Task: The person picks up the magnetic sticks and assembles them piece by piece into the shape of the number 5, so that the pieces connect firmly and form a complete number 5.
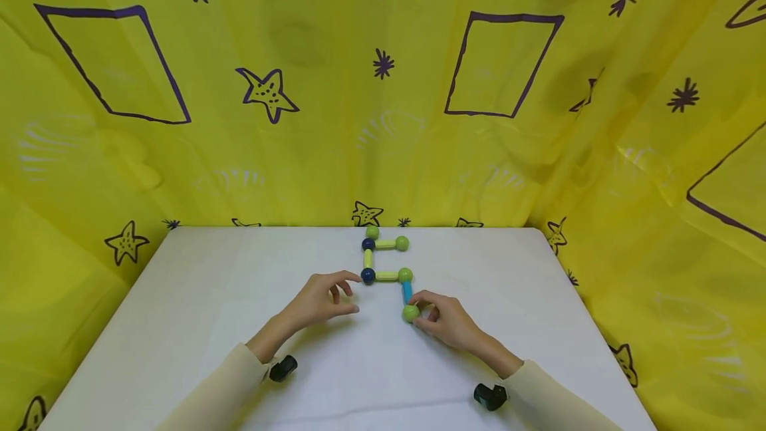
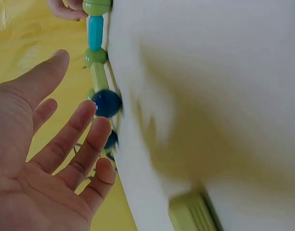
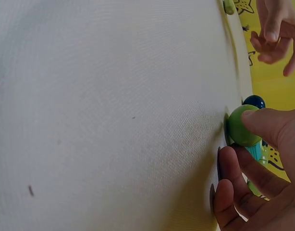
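Note:
A figure of balls and short rods lies on the white table. Dark blue balls (image 1: 368,275) join yellow-green rods (image 1: 387,276), and green balls (image 1: 402,243) sit at several ends. From its near right corner a blue rod (image 1: 407,292) runs toward the person, ending at a green ball (image 1: 410,313). My right hand (image 1: 449,321) pinches that end ball; in the right wrist view the thumb lies on the green ball (image 3: 244,126) with fingers below. My left hand (image 1: 323,298) hovers beside the near dark blue ball, fingers spread and loosely bent, holding nothing.
In the left wrist view a ridged yellow-green piece (image 2: 193,211) lies on the table near my left hand; the head view does not show it. A yellow patterned curtain (image 1: 335,151) hangs behind the far edge of the white table (image 1: 239,265) and at both sides.

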Tool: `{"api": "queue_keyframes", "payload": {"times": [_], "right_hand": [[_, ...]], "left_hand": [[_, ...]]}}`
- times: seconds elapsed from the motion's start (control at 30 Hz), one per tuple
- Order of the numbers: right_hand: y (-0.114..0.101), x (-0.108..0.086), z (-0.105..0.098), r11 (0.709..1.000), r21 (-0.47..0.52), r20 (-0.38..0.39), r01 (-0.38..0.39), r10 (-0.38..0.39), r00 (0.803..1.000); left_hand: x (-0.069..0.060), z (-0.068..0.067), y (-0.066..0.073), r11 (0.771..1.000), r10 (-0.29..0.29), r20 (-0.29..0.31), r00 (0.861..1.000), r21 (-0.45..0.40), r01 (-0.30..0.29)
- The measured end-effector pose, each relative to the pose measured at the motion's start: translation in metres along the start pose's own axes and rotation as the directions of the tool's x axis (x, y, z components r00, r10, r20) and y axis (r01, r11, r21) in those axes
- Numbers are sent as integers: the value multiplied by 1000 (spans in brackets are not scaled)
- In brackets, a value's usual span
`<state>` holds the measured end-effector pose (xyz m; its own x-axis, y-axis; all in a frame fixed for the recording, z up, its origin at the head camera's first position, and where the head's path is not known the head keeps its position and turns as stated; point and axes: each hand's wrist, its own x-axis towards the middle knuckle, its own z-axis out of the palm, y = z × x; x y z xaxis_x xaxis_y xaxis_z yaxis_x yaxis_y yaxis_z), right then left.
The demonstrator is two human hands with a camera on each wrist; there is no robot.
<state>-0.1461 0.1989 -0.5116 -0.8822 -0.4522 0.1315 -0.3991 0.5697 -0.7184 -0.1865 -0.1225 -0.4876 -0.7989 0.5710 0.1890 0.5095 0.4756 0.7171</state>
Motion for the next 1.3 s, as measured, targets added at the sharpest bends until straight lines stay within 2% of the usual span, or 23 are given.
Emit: {"api": "queue_keyframes", "payload": {"times": [0.3, 0.47, 0.6, 0.7, 0.87, 1.0, 1.3], "right_hand": [[-1, -1, -5, 1000, 15, 15, -18, 18, 1000], [-1, -1, -7, 999, 21, 26, -30, 30, 999], [-1, 0, -7, 999, 27, 32, -25, 24, 999], [1, 0, -7, 999, 32, 34, -17, 16, 999], [2, 1, -5, 999, 32, 38, -16, 15, 999], [2, 1, -5, 999, 29, 36, -17, 16, 999], [1, 3, -5, 999, 27, 39, -29, 27, 999]], "left_hand": [[-30, -27, -10, 991, -43, -59, 997, 128, 50], [-47, -39, -16, 965, -90, -77, 993, 242, 106], [-61, -46, -24, 945, -114, -83, 990, 297, 134], [-69, -50, -30, 945, -112, -77, 991, 299, 130], [-76, -53, -38, 963, -117, -26, 993, 243, 120], [-78, -52, -42, 972, -112, 2, 994, 209, 109], [-78, -52, -44, 978, -74, 10, 997, 198, 70]]}}
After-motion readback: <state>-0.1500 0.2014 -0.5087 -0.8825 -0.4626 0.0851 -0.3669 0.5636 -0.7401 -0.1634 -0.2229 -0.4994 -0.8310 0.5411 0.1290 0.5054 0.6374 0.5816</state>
